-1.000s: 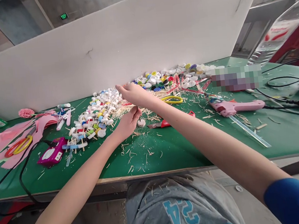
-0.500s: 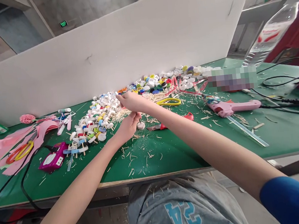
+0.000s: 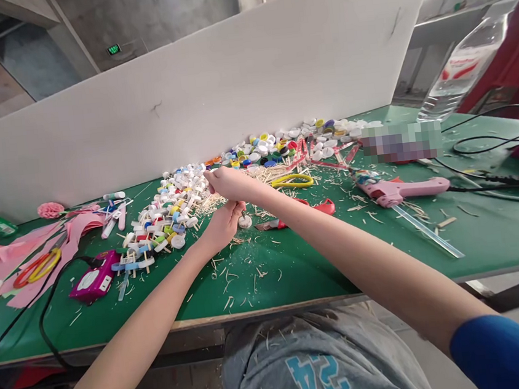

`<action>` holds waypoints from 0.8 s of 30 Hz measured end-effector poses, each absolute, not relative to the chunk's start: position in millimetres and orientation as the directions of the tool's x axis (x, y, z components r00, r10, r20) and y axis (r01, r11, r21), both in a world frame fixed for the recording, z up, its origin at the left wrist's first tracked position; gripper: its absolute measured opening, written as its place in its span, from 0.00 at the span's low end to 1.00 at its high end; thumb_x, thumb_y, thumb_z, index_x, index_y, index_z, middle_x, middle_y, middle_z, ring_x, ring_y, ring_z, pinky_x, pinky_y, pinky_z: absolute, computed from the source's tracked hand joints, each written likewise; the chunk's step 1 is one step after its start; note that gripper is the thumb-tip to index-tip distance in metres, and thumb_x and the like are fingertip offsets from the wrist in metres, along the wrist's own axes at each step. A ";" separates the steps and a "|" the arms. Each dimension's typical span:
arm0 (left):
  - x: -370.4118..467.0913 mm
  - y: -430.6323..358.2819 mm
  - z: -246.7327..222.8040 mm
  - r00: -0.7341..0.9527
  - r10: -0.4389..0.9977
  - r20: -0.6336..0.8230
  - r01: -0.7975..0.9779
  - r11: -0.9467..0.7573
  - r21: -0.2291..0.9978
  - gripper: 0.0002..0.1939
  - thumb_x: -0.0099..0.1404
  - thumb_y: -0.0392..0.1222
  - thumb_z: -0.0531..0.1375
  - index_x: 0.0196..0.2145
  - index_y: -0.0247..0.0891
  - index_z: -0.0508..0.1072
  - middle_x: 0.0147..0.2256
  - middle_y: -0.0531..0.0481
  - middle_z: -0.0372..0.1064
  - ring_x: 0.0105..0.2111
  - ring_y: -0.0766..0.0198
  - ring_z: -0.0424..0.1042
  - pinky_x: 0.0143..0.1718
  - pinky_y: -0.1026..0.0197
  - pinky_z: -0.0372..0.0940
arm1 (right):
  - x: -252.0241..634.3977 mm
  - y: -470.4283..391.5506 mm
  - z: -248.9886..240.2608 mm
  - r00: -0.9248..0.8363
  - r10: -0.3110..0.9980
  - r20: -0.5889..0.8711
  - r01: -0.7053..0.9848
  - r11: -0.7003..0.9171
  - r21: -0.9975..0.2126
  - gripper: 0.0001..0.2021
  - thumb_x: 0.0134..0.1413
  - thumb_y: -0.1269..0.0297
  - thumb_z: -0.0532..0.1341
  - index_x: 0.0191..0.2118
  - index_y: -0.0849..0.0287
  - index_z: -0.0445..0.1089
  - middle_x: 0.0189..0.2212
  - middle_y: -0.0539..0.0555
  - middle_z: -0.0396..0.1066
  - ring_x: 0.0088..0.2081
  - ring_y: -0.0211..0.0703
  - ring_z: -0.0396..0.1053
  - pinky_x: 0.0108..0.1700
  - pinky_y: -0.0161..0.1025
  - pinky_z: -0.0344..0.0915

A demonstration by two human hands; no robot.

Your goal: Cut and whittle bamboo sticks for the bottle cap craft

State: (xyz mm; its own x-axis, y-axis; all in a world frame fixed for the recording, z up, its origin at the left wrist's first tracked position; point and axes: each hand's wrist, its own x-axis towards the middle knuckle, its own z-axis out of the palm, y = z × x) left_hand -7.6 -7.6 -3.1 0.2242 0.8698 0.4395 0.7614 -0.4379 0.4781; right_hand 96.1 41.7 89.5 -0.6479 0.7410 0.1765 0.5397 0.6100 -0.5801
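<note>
My left hand (image 3: 226, 224) is closed in a pinch low over the table. Right beside its fingertips a small white bottle cap (image 3: 244, 222) rests on the green surface, with a thin dark stem rising from it toward the fingers. Just above and behind, my right hand (image 3: 231, 184) is curled closed, its wrist bent over. Whatever either hand grips is hidden by the fingers. A red-handled utility knife (image 3: 269, 225) lies right of the cap, partly under my right forearm. Left of my hands spreads a heap of bottle caps with short wooden sticks (image 3: 169, 219).
Loose coloured caps (image 3: 259, 148) and thin wooden sticks (image 3: 211, 202) lie toward the white partition (image 3: 184, 97). To the right are a pink glue gun (image 3: 393, 193), yellow-handled scissors (image 3: 293, 181) and a water bottle (image 3: 464, 68). Pink paper (image 3: 83, 219) and a purple power adapter (image 3: 96, 278) lie left.
The camera view has shifted slightly. My right hand sits a little lower near the left one; both stay closed over the same spot.
</note>
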 end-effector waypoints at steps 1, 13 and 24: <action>-8.0 -7.3 -3.4 0.226 0.867 0.444 0.760 -0.442 0.477 0.16 0.72 0.49 0.42 0.36 0.39 0.63 0.24 0.51 0.63 0.22 0.63 0.63 0.24 0.62 0.55 | 96.1 41.8 89.4 -0.647 0.742 0.174 0.539 0.607 -0.584 0.19 0.66 0.61 0.43 0.29 0.58 0.65 0.20 0.52 0.61 0.24 0.40 0.59 0.31 0.36 0.56; -8.8 -8.3 -2.4 0.224 0.876 0.426 0.788 -0.420 0.449 0.16 0.72 0.48 0.42 0.35 0.39 0.63 0.24 0.50 0.64 0.24 0.62 0.65 0.25 0.61 0.56 | 95.5 39.9 89.6 -0.657 0.738 0.153 0.544 0.605 -0.582 0.23 0.67 0.60 0.39 0.27 0.59 0.64 0.21 0.54 0.63 0.23 0.37 0.61 0.31 0.34 0.58; -8.3 -6.5 -3.8 0.220 0.893 0.392 0.780 -0.403 0.479 0.16 0.72 0.48 0.41 0.33 0.40 0.61 0.21 0.54 0.58 0.19 0.65 0.59 0.23 0.62 0.52 | 89.9 49.7 83.8 -0.748 0.643 0.164 0.597 0.760 -0.257 0.13 0.62 0.74 0.46 0.40 0.63 0.68 0.33 0.60 0.69 0.27 0.40 0.63 0.28 0.35 0.55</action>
